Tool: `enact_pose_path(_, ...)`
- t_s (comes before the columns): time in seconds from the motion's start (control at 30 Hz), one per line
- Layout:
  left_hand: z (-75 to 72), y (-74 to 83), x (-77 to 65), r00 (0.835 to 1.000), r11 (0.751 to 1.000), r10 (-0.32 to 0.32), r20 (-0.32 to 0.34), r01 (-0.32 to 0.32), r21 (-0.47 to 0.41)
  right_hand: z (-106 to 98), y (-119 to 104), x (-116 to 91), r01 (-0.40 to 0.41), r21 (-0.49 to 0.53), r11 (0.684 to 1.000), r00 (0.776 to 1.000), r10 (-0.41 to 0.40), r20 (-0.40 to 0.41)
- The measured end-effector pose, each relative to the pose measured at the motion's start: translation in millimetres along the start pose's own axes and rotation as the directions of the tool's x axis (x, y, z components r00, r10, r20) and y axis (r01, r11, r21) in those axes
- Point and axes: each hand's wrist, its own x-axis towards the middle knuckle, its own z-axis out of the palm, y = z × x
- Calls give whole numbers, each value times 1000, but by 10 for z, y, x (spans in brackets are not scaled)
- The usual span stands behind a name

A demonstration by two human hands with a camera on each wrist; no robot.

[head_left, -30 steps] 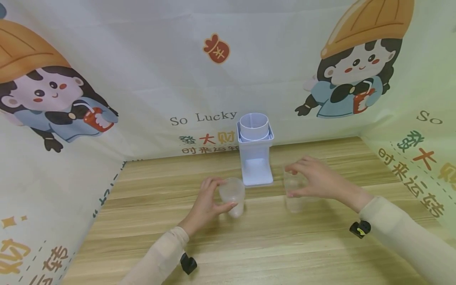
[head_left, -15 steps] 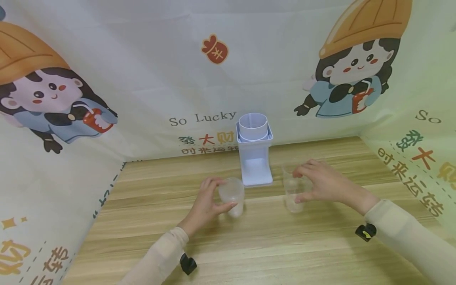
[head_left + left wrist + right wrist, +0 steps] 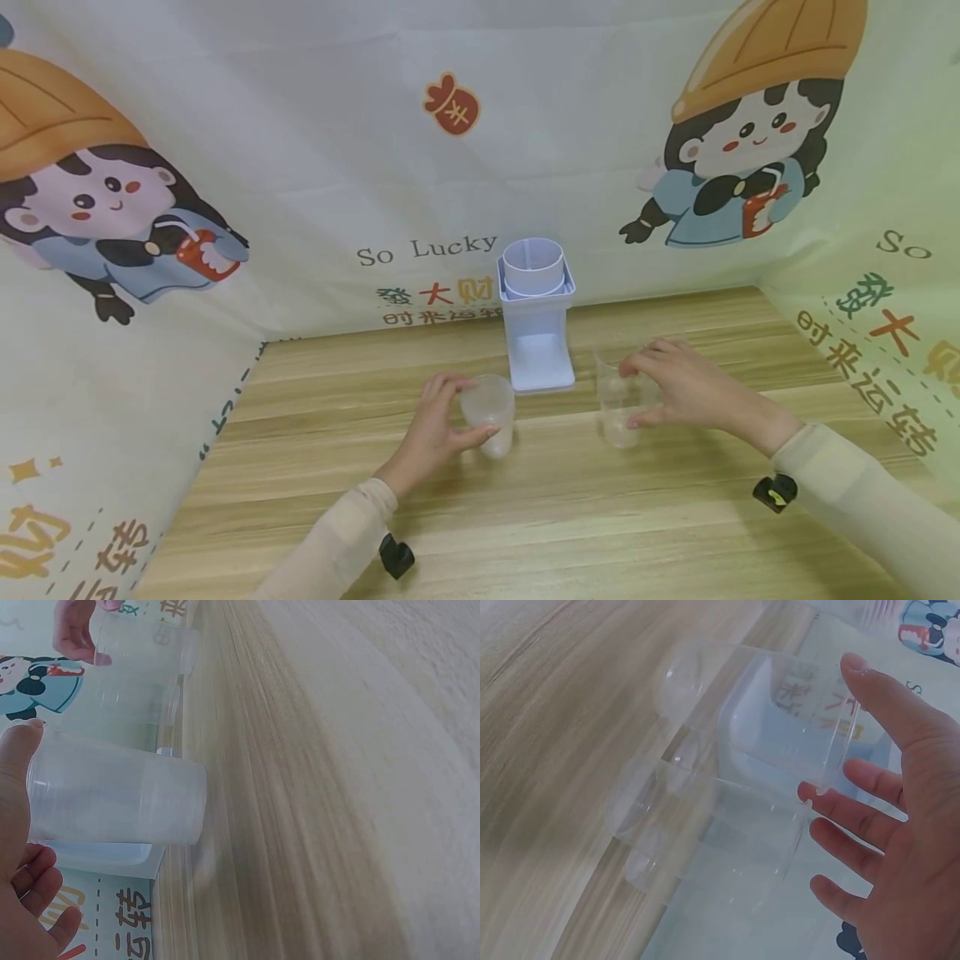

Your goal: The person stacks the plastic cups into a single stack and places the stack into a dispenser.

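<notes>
My left hand (image 3: 433,421) holds a frosted stack of plastic cups (image 3: 498,417) near the top, thumb on one side and fingers on the other. The stack (image 3: 120,795) stands upright on the table, its layered walls visible in the left wrist view. On the right, my right hand (image 3: 678,387) is beside a clear plastic cup (image 3: 617,417). Its thumb and fingers (image 3: 855,825) are spread around the rim, loosely extended. More clear cups (image 3: 705,817) stand close by in the right wrist view.
Behind and between the hands stands a pale plastic stand (image 3: 538,358) with a round tube (image 3: 534,267) on top. The wooden table (image 3: 525,525) meets printed cloth walls (image 3: 337,125) at the back and sides.
My right hand has drawn back slightly to the right, uncovering more of the clear cup, which stays in place. The left hand and its stack have stayed still.
</notes>
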Motion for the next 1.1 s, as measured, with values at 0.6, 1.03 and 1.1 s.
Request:
enact_pose_path(0.6,-10,5,-6,1000,1000,-7,-1,7,4,-28,-228,187,44,12,999,998,-43,-49)
enact_pose_path(1.03,-10,14,0,1000,1000,-5,1,5,1,-12,-477,430,86,31,996,996,-84,-42)
enact_pose_path(1.1,-9,12,0,1000,1000,-2,0,2,-2,-8,-505,459,84,33,996,996,-82,-43)
